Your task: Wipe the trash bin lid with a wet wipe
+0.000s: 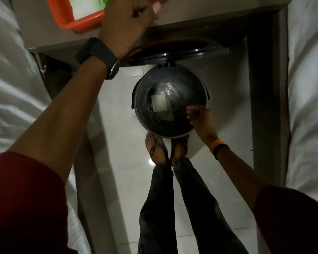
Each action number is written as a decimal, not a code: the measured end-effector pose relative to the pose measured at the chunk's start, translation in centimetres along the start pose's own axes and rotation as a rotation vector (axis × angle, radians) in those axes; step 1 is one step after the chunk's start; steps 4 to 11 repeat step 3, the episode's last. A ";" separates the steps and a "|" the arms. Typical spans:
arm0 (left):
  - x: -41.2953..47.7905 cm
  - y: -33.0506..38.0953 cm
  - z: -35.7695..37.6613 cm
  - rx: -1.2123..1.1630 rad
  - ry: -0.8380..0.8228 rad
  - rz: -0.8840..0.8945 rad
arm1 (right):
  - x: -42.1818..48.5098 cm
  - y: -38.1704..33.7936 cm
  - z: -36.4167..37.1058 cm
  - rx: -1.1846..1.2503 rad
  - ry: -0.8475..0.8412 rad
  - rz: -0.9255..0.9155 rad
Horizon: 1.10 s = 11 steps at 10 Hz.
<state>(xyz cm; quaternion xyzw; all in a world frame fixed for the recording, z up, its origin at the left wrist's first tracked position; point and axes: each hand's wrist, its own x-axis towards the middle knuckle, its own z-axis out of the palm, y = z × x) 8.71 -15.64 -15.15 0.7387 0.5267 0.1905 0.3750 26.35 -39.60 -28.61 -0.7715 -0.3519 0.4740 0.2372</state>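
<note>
A round dark grey trash bin (200, 85) stands open on the white tiled floor. Its lid (173, 52) is tipped up at the back, under the edge of the table. A white wet wipe (159, 105) lies inside the bin on crumpled clear plastic. My right hand (200, 118) hovers over the bin's right rim with loosely spread fingers and nothing visible in them. My left hand (127, 19) reaches up over the table beside an orange tray (84, 22); its fingers are hidden.
A green-and-white pack (86, 4) lies in the orange tray on the grey bedside table (191, 13). White beds flank the narrow floor at left (11, 88) and right (308, 88). My sandalled feet (165, 149) stand against the bin's near side.
</note>
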 end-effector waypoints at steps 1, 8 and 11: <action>-0.1 0.0 0.6 0.154 -0.070 0.012 | -3.2 0.7 -2.5 -0.209 -0.206 -0.035; -2.3 3.0 -0.3 0.622 0.052 0.035 | -15.9 0.4 -11.3 -0.952 -0.653 -0.061; -2.3 3.0 -0.3 0.622 0.052 0.035 | -15.9 0.4 -11.3 -0.952 -0.653 -0.061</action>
